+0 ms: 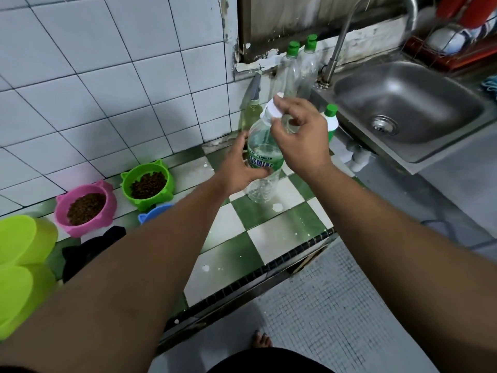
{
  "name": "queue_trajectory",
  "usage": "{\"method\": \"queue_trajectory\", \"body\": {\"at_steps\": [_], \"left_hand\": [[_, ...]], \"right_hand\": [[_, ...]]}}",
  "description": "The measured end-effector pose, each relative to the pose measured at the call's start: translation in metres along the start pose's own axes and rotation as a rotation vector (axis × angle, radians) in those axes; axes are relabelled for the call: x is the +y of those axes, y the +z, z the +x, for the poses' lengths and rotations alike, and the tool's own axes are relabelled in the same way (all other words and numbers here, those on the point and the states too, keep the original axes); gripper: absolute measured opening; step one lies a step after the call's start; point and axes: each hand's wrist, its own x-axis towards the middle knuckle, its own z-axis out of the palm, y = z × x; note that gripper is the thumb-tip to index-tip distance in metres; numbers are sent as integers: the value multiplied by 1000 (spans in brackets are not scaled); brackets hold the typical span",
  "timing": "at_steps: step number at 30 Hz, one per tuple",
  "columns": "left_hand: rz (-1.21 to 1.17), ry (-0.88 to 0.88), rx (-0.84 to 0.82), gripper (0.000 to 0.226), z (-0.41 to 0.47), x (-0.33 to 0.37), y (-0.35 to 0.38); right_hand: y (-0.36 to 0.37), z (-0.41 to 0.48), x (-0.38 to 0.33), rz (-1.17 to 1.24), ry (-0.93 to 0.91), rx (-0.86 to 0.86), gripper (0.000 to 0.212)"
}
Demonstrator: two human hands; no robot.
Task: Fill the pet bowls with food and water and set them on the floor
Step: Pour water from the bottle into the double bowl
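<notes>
Over a green-and-white checkered surface (269, 219), the left hand (239, 168) wraps the body of a clear water bottle (263, 160), steadying it roughly upright. The right hand (298, 135) pinches its white cap (273, 110) from above, probably to twist it. Left of the hands wait a blue bowl (154, 212), seemingly for water, then a pink bowl (80, 230) and a green bowl (126, 181), both holding kibble. The sink (376, 84) lies beyond the right hand.

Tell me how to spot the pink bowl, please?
Start at the green-and-white checkered tile counter left of the steel sink. Against its white-tiled wall stand two round, eared plastic bowls of brown kibble. The pink bowl is the left one; its neighbour is a green bowl.
</notes>
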Motion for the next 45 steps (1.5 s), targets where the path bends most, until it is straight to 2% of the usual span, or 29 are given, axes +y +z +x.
{"method": "queue_trajectory", "body": {"at_steps": [6,11,15,19,21,26,29,33,38,41,45], "left_hand": [[4,-13,-6,105,0,1,-1],[9,-7,-9,98,0,0,-1],[15,-4,-7,96,0,1,0],[15,2,11,94,0,0,0],[24,-2,24,93,-1,-1,1],[27,4,39,93,-2,-1,6],[41,-3,36,95,-3,2,8],[65,-29,38,99,-7,5,6],[140,-85,21,110,-13,16,4],[183,-141,12,121,-21,17,-2],[241,-188,79,118,-40,12,-21]], "right_hand": [[3,10,1,-73,10,-40,33],[4,14,2,-34,29,-39,21],[7,11,4,-33,27,3,26],[12,3,6,182,67,-54,7],[13,4,4,208,108,-25,13],[17,10,-3,74,210,77,47],[24,10,-7,-2,230,135,50],[31,10,-12,-35,207,193,47],[25,6,-8,-38,161,125,49],[23,-5,-13,-142,53,145,52],[34,-25,-30,-109,-177,173,42]]}}
